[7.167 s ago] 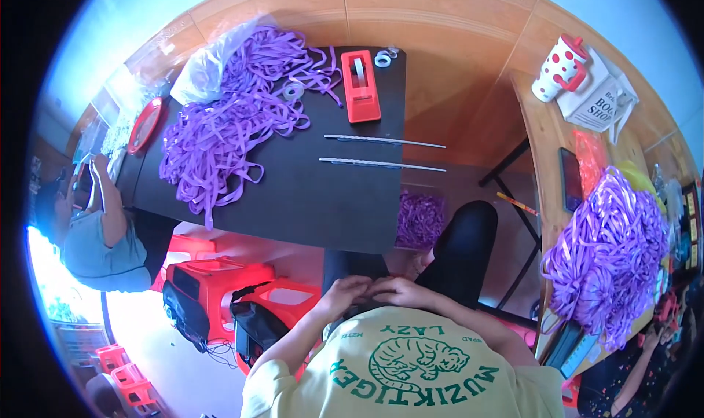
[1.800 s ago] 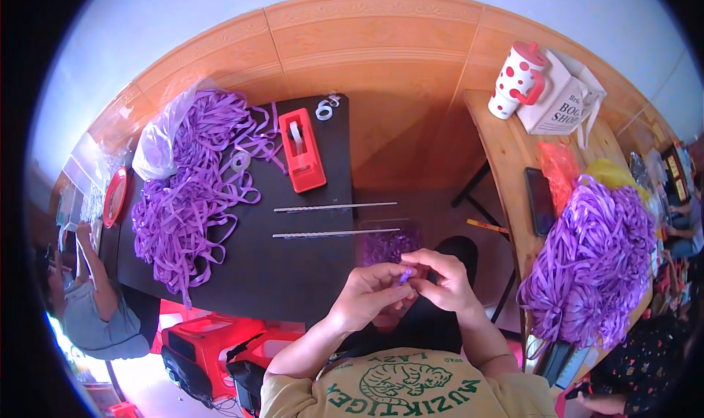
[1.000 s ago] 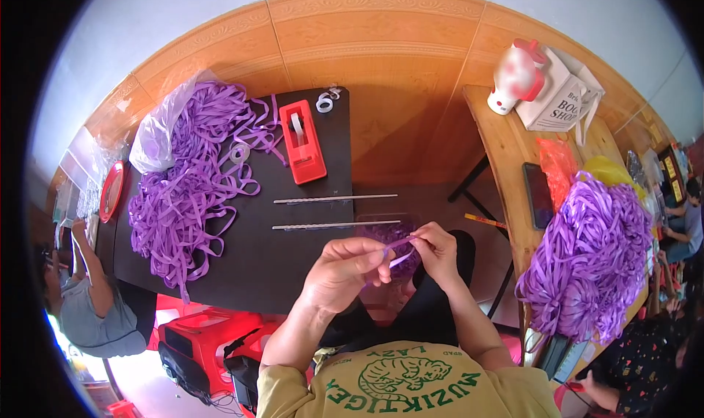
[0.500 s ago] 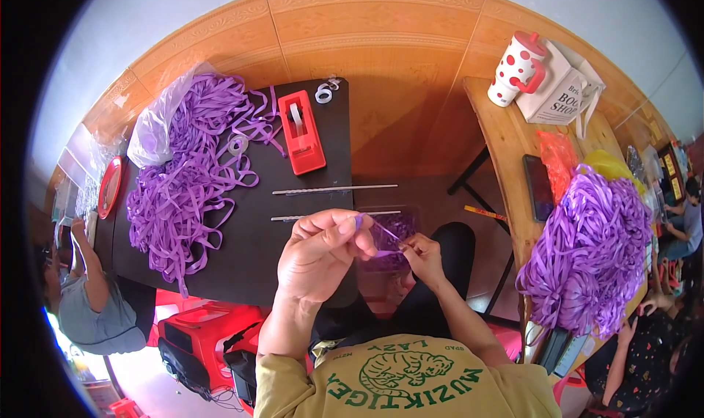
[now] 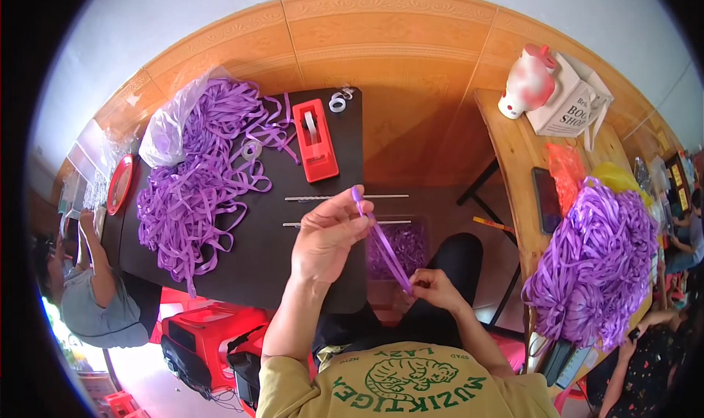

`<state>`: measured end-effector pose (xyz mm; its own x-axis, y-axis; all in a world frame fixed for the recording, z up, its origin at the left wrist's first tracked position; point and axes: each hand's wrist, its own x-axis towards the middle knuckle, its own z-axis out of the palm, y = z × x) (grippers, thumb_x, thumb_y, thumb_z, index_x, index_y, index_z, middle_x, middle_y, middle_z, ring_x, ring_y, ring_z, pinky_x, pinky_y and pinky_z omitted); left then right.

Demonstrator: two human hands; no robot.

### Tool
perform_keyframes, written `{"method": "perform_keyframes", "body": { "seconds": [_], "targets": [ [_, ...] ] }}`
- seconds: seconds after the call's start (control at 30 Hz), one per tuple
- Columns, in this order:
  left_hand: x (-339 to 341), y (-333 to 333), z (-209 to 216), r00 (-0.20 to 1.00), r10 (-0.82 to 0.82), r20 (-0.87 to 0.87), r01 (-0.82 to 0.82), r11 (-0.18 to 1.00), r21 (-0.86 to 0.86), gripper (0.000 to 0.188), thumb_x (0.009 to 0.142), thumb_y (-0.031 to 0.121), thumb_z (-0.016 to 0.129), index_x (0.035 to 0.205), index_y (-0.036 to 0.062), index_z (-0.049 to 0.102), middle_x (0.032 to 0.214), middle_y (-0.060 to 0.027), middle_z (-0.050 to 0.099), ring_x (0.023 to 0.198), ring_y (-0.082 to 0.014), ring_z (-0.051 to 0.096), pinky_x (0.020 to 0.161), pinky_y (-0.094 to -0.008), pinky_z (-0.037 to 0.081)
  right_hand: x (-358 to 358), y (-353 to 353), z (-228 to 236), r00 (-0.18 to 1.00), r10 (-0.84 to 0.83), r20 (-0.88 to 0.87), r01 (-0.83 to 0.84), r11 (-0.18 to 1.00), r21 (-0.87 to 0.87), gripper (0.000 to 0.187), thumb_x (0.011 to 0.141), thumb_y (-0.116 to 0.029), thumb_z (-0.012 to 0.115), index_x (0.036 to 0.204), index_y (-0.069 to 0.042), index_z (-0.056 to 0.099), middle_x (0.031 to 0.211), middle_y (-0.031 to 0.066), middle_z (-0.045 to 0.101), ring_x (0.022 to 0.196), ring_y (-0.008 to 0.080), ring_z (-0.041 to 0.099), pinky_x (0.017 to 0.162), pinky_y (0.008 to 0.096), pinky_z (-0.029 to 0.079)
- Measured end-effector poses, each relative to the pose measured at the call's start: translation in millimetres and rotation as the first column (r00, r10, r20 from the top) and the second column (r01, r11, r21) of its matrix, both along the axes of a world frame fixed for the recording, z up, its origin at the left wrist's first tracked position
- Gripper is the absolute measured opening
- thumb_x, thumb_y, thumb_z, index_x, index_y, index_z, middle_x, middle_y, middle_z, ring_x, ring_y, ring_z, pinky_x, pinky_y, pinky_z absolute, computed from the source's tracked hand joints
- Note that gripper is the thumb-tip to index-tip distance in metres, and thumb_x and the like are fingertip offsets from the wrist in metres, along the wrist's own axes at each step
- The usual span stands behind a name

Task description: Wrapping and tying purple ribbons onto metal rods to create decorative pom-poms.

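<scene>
A narrow purple ribbon [image 5: 391, 257] runs taut on a slant between my hands. My left hand [image 5: 328, 238] is raised over the dark table's right side and pinches the upper end, where a small bend of ribbon shows at the fingertips. Lower and to the right, my right hand [image 5: 438, 292] grips the other end between thumb and fingers. Beneath the ribbon stands a clear tub [image 5: 427, 253] with purple ribbon pieces in it. Two thin metal rods, a far one [image 5: 385, 196] and a near one [image 5: 396, 222], jut past the table's right edge.
On the dark table [image 5: 257, 260] lie a heap of purple ribbon [image 5: 183, 198], a red tape dispenser [image 5: 328, 170] and tape rolls [image 5: 337, 104]. The wooden table [image 5: 506, 143] holds another ribbon bundle [image 5: 594, 264], a phone [image 5: 545, 198], a dotted tumbler [image 5: 511, 106] and a bag [image 5: 561, 110]. Other people sit at both sides.
My hands have moved apart: the left slightly up, the right down and to the right. The ribbon between them is now longer and straighter. The whole view has shifted a little.
</scene>
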<state>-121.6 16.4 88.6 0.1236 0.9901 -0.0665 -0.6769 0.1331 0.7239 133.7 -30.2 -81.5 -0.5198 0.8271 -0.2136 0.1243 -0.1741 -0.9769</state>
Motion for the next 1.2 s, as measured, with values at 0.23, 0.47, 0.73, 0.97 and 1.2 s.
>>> {"method": "perform_keyframes", "body": {
  "seconds": [0.23,0.47,0.73,0.97,1.2],
  "targets": [
    [12.6,-1.0,-10.5,0.977,0.104,-0.187,-0.067,0.979,0.193,0.058,0.074,-0.015,0.062,0.128,0.0059,0.053,0.098,-0.0073,0.063,0.089,-0.0138,0.059,0.080,-0.0257,0.049,-2.9,-8.5,28.2,0.994,0.080,0.072,-0.093,0.977,0.190,0.011,0.072,0.004,0.061,0.082,0.002,0.063,0.077,0.0055,0.059,0.071,0.0137,0.058,0.065,0.0251,0.044],
    [20.8,-3.5,-6.8,0.930,0.232,-0.284,-0.155,0.951,0.268,0.058,0.072,-0.017,0.064,0.125,0.0047,0.055,0.088,-0.0043,0.061,0.081,-0.0116,0.059,0.076,-0.0246,0.051,-1.5,-12.6,28.2,0.983,0.085,0.164,-0.134,0.940,0.315,0.013,0.073,-0.004,0.063,0.085,0.002,0.063,0.076,0.0091,0.060,0.067,0.0181,0.060,0.061,0.0284,0.047],
    [27.4,-5.5,-4.7,0.861,0.324,-0.391,-0.206,0.927,0.314,0.055,0.073,-0.014,0.066,0.124,0.0038,0.055,0.082,0.0005,0.059,0.073,-0.0050,0.056,0.068,-0.0192,0.048,-2.1,-17.9,28.2,0.981,0.059,0.186,-0.116,0.943,0.312,0.014,0.073,-0.004,0.064,0.085,0.001,0.063,0.077,0.0092,0.060,0.069,0.0189,0.063,0.062,0.0294,0.049],
    [19.5,-4.8,-1.2,0.984,0.140,-0.110,-0.125,0.983,0.133,0.040,0.080,-0.011,0.058,0.118,0.0004,0.058,0.094,-0.0083,0.064,0.082,-0.0159,0.062,0.075,-0.0285,0.050,-4.0,-22.9,19.5,0.989,-0.014,0.148,-0.027,0.963,0.270,0.013,0.074,-0.004,0.063,0.086,0.003,0.063,0.076,0.0097,0.060,0.066,0.0181,0.063,0.059,0.0287,0.049],
    [16.4,-11.2,11.9,0.996,-0.008,0.086,0.006,1.000,0.023,0.027,0.084,-0.004,0.059,0.110,-0.0012,0.061,0.097,-0.0067,0.064,0.083,-0.0150,0.060,0.077,-0.0299,0.050,-0.6,-21.4,-6.2,0.958,-0.269,0.100,0.232,0.930,0.285,0.010,0.080,-0.007,0.066,0.080,0.003,0.063,0.073,0.0060,0.059,0.057,0.0108,0.056,0.051,0.0241,0.043]
  ]
}}
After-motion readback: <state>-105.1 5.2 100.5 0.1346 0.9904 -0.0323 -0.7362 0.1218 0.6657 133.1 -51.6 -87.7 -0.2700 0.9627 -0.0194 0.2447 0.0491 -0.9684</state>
